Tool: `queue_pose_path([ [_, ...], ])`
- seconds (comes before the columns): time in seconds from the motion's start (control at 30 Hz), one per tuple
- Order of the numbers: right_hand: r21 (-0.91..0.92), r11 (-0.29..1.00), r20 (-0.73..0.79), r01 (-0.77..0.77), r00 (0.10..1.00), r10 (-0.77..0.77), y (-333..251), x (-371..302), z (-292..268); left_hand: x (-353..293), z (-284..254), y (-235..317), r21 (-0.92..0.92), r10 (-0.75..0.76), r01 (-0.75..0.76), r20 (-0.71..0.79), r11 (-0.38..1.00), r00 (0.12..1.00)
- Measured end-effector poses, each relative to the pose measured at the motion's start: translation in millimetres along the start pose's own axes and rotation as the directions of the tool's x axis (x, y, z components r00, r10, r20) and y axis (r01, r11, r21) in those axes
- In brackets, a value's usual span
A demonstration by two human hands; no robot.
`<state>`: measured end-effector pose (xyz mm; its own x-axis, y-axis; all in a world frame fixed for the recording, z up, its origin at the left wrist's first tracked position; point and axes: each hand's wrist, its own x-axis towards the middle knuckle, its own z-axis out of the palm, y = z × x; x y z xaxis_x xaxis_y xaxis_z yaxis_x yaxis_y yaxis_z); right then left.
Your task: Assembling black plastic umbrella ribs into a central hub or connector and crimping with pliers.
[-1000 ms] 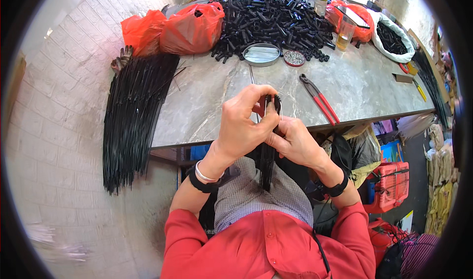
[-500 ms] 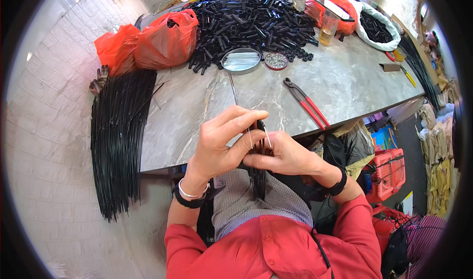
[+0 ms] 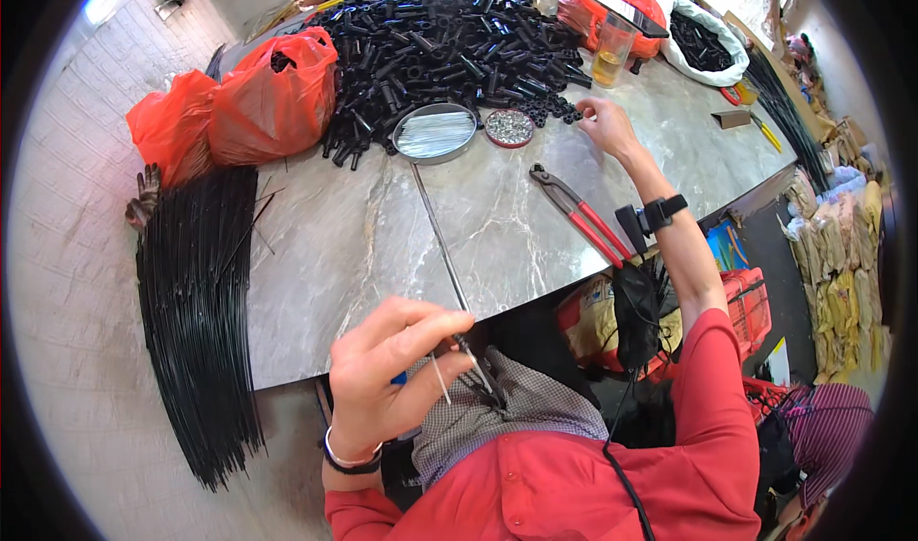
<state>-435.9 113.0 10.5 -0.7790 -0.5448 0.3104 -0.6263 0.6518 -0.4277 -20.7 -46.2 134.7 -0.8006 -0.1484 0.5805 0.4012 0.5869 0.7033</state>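
My left hand (image 3: pixel 392 364) is at the near table edge, above my lap, thumb and fingers pinched on a small black part (image 3: pixel 453 343). A thin silvery wire (image 3: pixel 441 378) hangs from it; dark rods below are partly hidden. Out across the table, my right hand (image 3: pixel 607 125) has curled fingers, its tips at the edge of a cluster of small black rings (image 3: pixel 555 110). What lies between those tips is too small to make out. Close by are a round dish of silvery wires (image 3: pixel 435 134) and a small red-rimmed dish of metal bits (image 3: pixel 509 128).
Red-handled pliers (image 3: pixel 580 216) lie below my right forearm. A heap of black tubes (image 3: pixel 449 44) covers the back, between red bags (image 3: pixel 273 97). At left, long black rods (image 3: pixel 196 321) overhang the edge. A cup of amber liquid (image 3: pixel 609 54) stands beyond my right hand.
My right hand has left my left hand and reached forward and right to the black rings. My left hand has dropped slightly nearer my lap, still pinching the black part. The view has shifted.
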Motion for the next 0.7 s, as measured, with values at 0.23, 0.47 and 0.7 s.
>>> queue_pose_path([
  [0.23,-0.094,0.995,0.132,-0.035,0.99,0.047,-14,3,12,-5,-3,-9,-0.081,-0.058,0.056,-0.02,0.995,0.998],
  [0.47,-0.054,0.998,0.102,-0.04,0.994,0.046,-8,4,18,-3,1,-9,-0.077,-0.077,0.074,-0.039,0.994,0.996],
  [0.7,-0.116,0.989,-0.068,0.094,0.992,-0.103,3,-2,24,-5,4,-9,-0.064,-0.111,0.108,-0.056,0.992,0.992],
])
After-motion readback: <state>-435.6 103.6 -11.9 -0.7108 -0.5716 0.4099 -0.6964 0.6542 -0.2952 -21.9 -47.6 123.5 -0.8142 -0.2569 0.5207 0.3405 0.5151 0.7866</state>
